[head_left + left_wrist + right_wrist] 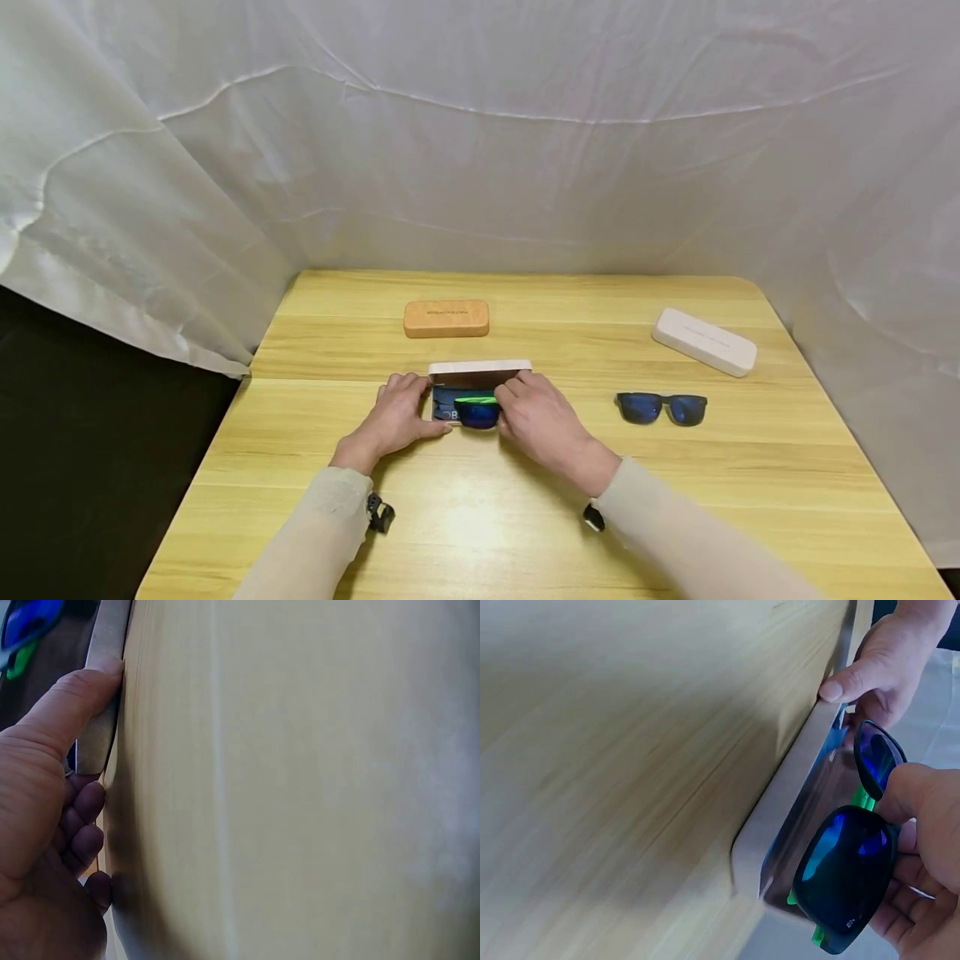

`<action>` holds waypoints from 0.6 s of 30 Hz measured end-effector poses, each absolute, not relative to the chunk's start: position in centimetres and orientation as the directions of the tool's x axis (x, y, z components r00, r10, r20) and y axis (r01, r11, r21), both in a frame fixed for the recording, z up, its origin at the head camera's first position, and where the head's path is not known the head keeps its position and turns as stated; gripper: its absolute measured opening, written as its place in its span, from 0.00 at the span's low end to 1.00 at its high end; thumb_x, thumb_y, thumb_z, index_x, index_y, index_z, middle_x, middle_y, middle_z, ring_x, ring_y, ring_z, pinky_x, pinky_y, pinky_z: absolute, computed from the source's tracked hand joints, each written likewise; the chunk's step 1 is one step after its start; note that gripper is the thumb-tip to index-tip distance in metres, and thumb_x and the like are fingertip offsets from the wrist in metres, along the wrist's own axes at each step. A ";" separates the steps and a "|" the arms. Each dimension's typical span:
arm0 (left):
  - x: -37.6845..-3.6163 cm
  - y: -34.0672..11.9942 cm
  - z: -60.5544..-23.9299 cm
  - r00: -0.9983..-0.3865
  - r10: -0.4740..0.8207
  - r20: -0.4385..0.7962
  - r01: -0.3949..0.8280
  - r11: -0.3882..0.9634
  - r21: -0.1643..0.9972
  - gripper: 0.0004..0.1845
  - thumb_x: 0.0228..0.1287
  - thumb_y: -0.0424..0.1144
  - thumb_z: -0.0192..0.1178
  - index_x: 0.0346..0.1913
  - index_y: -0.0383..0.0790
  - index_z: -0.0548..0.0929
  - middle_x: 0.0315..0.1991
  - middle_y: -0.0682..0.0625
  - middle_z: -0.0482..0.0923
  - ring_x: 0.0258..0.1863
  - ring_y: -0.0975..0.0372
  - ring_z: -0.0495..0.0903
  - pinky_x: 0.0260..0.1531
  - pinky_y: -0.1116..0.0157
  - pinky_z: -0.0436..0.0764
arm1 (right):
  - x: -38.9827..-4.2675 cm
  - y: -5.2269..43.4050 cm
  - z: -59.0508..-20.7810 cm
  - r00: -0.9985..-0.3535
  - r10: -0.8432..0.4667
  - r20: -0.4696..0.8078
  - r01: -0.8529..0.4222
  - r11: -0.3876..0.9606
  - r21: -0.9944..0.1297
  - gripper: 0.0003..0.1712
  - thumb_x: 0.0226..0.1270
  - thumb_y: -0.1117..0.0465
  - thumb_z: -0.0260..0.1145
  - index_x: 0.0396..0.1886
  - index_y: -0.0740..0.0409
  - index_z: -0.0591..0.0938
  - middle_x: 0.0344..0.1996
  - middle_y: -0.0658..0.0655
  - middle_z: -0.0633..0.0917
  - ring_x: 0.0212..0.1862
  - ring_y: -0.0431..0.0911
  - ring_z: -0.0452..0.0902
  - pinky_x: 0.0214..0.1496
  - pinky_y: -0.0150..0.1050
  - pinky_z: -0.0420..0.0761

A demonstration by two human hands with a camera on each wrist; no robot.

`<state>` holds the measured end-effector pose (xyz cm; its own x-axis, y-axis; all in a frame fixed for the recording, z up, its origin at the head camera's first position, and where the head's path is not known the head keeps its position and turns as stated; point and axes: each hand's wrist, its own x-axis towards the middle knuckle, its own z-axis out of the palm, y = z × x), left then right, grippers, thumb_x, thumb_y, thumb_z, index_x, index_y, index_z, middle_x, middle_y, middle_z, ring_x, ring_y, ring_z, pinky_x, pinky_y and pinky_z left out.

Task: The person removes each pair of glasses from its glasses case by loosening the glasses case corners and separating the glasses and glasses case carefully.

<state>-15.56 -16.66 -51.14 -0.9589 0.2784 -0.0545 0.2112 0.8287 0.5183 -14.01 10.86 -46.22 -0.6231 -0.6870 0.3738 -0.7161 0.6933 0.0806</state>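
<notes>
1. The left hand (393,417) grips the left end of an open white hard-shell glasses case (480,367). The left wrist view shows the thumb (71,705) pressed flat on the case's front rim (101,690) and the other fingers curled round its end. The case rests on the pale wooden worktop (480,517).
2. Well beyond these fingers, toward the far edge, lies a closed tan cork-textured case (446,318), untouched.
3. Between the two hands, a pair of black-framed sunglasses with blue mirrored lenses and green temples (847,862) sits over the case's open tray, partly in.
4. The right hand (543,421) pinches the sunglasses at their right end, thumb on the front of the frame and the other fingers curled behind it.
5. Judged from this, the step goes best if the left fingers keep the case from sliding while the right fingers lay the glasses flat, lenses clear of the rim and temples folded.
6. To the right of the right fingers, well apart, a second pair of dark blue-lensed sunglasses (662,408) lies unfolded; beyond it rests a closed white oblong case (703,342).
</notes>
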 end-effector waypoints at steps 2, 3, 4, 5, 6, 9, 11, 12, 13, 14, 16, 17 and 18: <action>-15.6 -16.6 -51.1 -0.959 0.280 -0.052 0.214 0.829 0.516 0.47 0.54 0.62 0.79 0.69 0.34 0.77 0.62 0.45 0.79 0.60 0.51 0.69 0.59 0.51 0.68 | -13.8 12.0 -46.0 -0.615 -0.690 0.382 -0.724 0.686 0.072 0.10 0.61 0.60 0.72 0.31 0.54 0.78 0.28 0.49 0.82 0.36 0.47 0.73 0.43 0.41 0.76; -15.6 -16.6 -51.1 -0.958 0.281 -0.052 0.216 0.830 0.515 0.46 0.54 0.61 0.79 0.68 0.34 0.78 0.61 0.45 0.79 0.60 0.51 0.69 0.59 0.51 0.68 | -13.7 12.6 -46.0 -0.614 -0.690 0.383 -0.726 0.684 0.069 0.09 0.61 0.60 0.72 0.31 0.54 0.78 0.29 0.49 0.82 0.36 0.47 0.74 0.43 0.41 0.76; -15.6 -16.6 -51.1 -0.958 0.283 -0.052 0.217 0.830 0.513 0.46 0.54 0.61 0.79 0.68 0.34 0.78 0.60 0.46 0.79 0.59 0.51 0.69 0.58 0.52 0.68 | -13.6 13.3 -45.9 -0.616 -0.690 0.381 -0.727 0.684 0.064 0.09 0.61 0.60 0.73 0.31 0.54 0.78 0.29 0.49 0.83 0.37 0.48 0.75 0.43 0.41 0.77; -15.6 -16.6 -51.1 -0.957 0.285 -0.052 0.219 0.831 0.512 0.45 0.54 0.61 0.79 0.67 0.35 0.78 0.59 0.46 0.80 0.59 0.51 0.69 0.58 0.52 0.68 | -13.5 14.0 -45.8 -0.617 -0.689 0.380 -0.727 0.684 0.060 0.09 0.61 0.60 0.72 0.31 0.54 0.79 0.29 0.50 0.83 0.37 0.48 0.76 0.44 0.41 0.77; -15.6 -16.6 -51.1 -0.957 0.285 -0.051 0.220 0.832 0.510 0.45 0.54 0.61 0.79 0.67 0.35 0.78 0.58 0.46 0.80 0.59 0.51 0.70 0.57 0.52 0.68 | -13.4 14.8 -45.7 -0.618 -0.687 0.382 -0.725 0.686 0.059 0.09 0.61 0.60 0.72 0.31 0.54 0.79 0.30 0.50 0.84 0.38 0.48 0.77 0.44 0.42 0.78; -15.6 -16.7 -51.2 -0.958 0.284 -0.051 0.219 0.830 0.512 0.45 0.54 0.61 0.79 0.67 0.35 0.78 0.58 0.46 0.79 0.59 0.51 0.70 0.57 0.52 0.68 | -12.9 17.2 -45.4 -0.621 -0.683 0.385 -0.727 0.685 0.044 0.07 0.62 0.60 0.71 0.31 0.54 0.79 0.32 0.50 0.86 0.39 0.48 0.79 0.46 0.43 0.80; -15.5 -16.7 -51.1 -0.957 0.285 -0.051 0.219 0.828 0.515 0.45 0.54 0.61 0.79 0.67 0.35 0.78 0.60 0.45 0.79 0.59 0.51 0.70 0.58 0.52 0.68 | -12.6 19.0 -45.4 -0.609 -0.681 0.407 -0.735 0.677 0.033 0.07 0.61 0.61 0.70 0.30 0.54 0.78 0.31 0.50 0.85 0.39 0.49 0.80 0.45 0.44 0.80; -15.5 -16.7 -51.1 -0.957 0.285 -0.051 0.219 0.827 0.517 0.45 0.54 0.61 0.79 0.67 0.35 0.78 0.61 0.45 0.79 0.60 0.51 0.69 0.58 0.51 0.68 | -12.5 20.0 -45.5 -0.602 -0.680 0.419 -0.740 0.672 0.025 0.07 0.61 0.62 0.69 0.30 0.54 0.78 0.30 0.50 0.85 0.38 0.49 0.79 0.44 0.45 0.80; -15.5 -16.8 -51.1 -0.957 0.286 -0.051 0.219 0.826 0.519 0.45 0.54 0.61 0.79 0.67 0.34 0.78 0.62 0.44 0.79 0.60 0.50 0.69 0.58 0.51 0.68 | -12.3 20.9 -45.6 -0.599 -0.676 0.428 -0.743 0.669 0.016 0.07 0.61 0.62 0.68 0.29 0.54 0.77 0.30 0.50 0.84 0.38 0.48 0.79 0.44 0.45 0.81; -15.5 -16.8 -51.0 -0.957 0.286 -0.051 0.220 0.826 0.520 0.45 0.54 0.61 0.79 0.68 0.34 0.78 0.62 0.44 0.79 0.61 0.50 0.69 0.59 0.51 0.68 | -12.2 21.8 -45.7 -0.593 -0.673 0.442 -0.747 0.665 0.012 0.07 0.61 0.62 0.68 0.29 0.54 0.77 0.29 0.50 0.83 0.37 0.48 0.78 0.43 0.45 0.80; -15.5 -16.9 -50.9 -0.957 0.285 -0.050 0.219 0.825 0.521 0.46 0.54 0.61 0.79 0.68 0.34 0.78 0.63 0.44 0.79 0.61 0.50 0.69 0.59 0.50 0.68 | -12.0 23.7 -46.0 -0.590 -0.668 0.454 -0.747 0.665 0.008 0.07 0.60 0.63 0.68 0.30 0.55 0.77 0.29 0.50 0.82 0.37 0.48 0.78 0.42 0.46 0.80; -15.5 -17.0 -50.9 -0.957 0.285 -0.050 0.218 0.824 0.522 0.46 0.54 0.61 0.79 0.68 0.34 0.78 0.63 0.44 0.79 0.61 0.50 0.69 0.59 0.50 0.68 | -11.8 24.6 -46.1 -0.595 -0.665 0.451 -0.744 0.668 0.003 0.06 0.59 0.63 0.68 0.31 0.55 0.77 0.29 0.50 0.82 0.37 0.48 0.77 0.41 0.46 0.80; -15.5 -17.0 -50.9 -0.957 0.284 -0.050 0.218 0.825 0.522 0.46 0.54 0.60 0.79 0.68 0.34 0.77 0.63 0.43 0.79 0.61 0.50 0.70 0.60 0.50 0.68 | -11.7 25.6 -46.2 -0.604 -0.661 0.445 -0.738 0.675 0.000 0.06 0.59 0.63 0.69 0.31 0.55 0.78 0.29 0.50 0.81 0.37 0.47 0.77 0.41 0.46 0.79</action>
